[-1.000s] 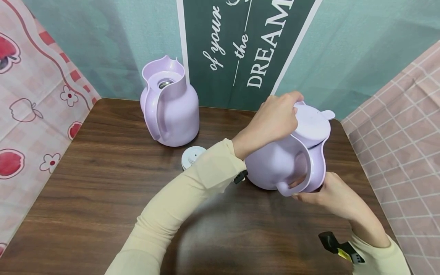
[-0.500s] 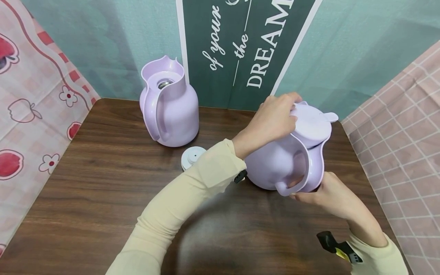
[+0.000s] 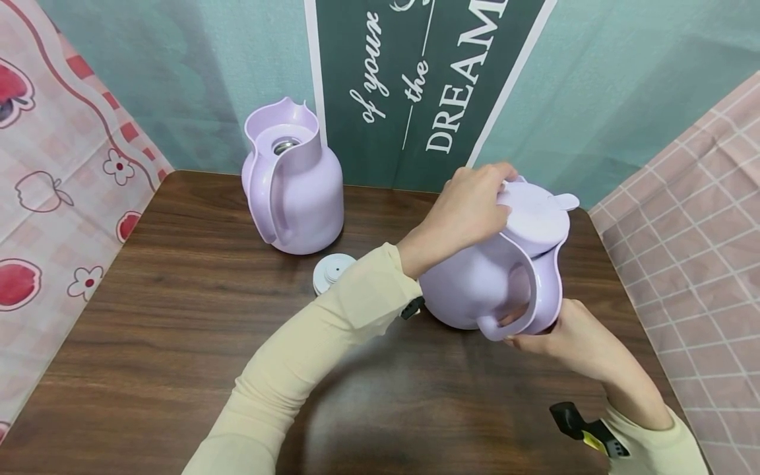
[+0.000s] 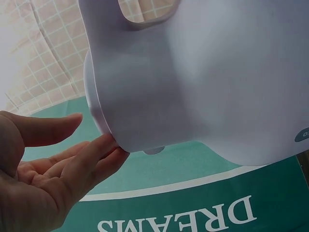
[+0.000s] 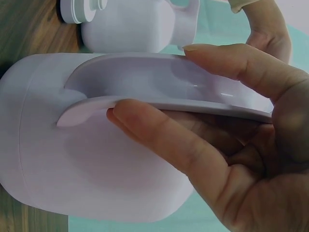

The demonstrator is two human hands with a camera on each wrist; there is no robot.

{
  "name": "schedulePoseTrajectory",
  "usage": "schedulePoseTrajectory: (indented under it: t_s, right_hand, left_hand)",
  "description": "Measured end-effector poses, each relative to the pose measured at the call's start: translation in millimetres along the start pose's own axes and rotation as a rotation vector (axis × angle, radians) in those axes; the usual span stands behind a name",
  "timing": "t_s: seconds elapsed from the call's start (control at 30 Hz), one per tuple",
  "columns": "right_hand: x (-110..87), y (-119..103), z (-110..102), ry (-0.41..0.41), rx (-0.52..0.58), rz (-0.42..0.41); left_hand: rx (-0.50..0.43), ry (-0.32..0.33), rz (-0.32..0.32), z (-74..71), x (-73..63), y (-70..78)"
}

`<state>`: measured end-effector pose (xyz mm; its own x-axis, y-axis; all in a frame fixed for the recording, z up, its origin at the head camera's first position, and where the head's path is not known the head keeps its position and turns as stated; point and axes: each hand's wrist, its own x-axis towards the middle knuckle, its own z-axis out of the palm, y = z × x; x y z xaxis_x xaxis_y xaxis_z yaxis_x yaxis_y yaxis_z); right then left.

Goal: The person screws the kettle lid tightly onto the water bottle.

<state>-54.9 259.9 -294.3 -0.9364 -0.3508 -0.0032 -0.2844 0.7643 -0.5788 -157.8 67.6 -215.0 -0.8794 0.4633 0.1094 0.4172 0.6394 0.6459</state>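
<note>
A lavender vacuum jug (image 3: 457,284) with a round flap lid (image 3: 537,214) leans to the right on the table, handle facing me. My right hand (image 3: 578,336) grips its handle (image 5: 91,108), thumb and fingers on either side of it in the right wrist view. My left hand (image 3: 466,208) reaches across to the top of the jug. In the left wrist view its fingertips touch the rim by the lid, and the thumb stands apart from it. A second lavender jug (image 3: 309,204) stands upright at the left, its mouth uncovered. In front of it lies a white round stopper (image 3: 332,269).
The brown wooden table (image 3: 148,343) ends at a green cloth backdrop (image 3: 190,86) with printed words. A fruit-patterned cloth (image 3: 53,198) hangs on the left side, a pink checked one (image 3: 706,244) on the right. My left sleeve (image 3: 320,336) crosses the table near the stopper.
Hardly anything differs. The held jug and both hands shift by a tiny amount, and the grip stays the same. The second jug and the stopper stay in place.
</note>
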Motion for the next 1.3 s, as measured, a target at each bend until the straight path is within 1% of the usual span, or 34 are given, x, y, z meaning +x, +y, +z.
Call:
schedulePoseTrajectory:
  t_s: [0.17,0.33,0.57,0.8,0.97,1.1,1.3]
  right_hand:
    - [0.2,-0.7,-0.8,-0.017,-0.001,0.035]
    - [1.4,-2.0,-2.0,-0.037,-0.007,0.061]
    - [2.8,-3.0,-3.6,-0.060,-0.030,0.101]
    - [3.4,-3.2,-4.9,-0.072,-0.034,0.101]
    - [3.6,-3.2,-5.3,-0.080,-0.023,0.107]
    - [3.5,-2.8,-5.5,-0.072,-0.025,0.108]
    - [3.3,-1.8,-5.5,-0.064,-0.018,0.084]
  left_hand:
    - [0.012,0.020,0.005,-0.2,-0.7,-2.3]
    - [0.052,0.027,-0.008,-0.1,-0.1,-3.0]
    - [0.096,-0.013,-0.015,0.7,3.2,-1.1]
    - [0.166,-0.059,0.000,0.8,6.3,4.0]
    - [0.188,-0.077,0.004,1.0,7.4,7.5]
    - [0.206,-0.092,-0.006,1.9,9.2,9.7]
    - [0.222,-0.106,-0.031,3.2,11.2,11.3]
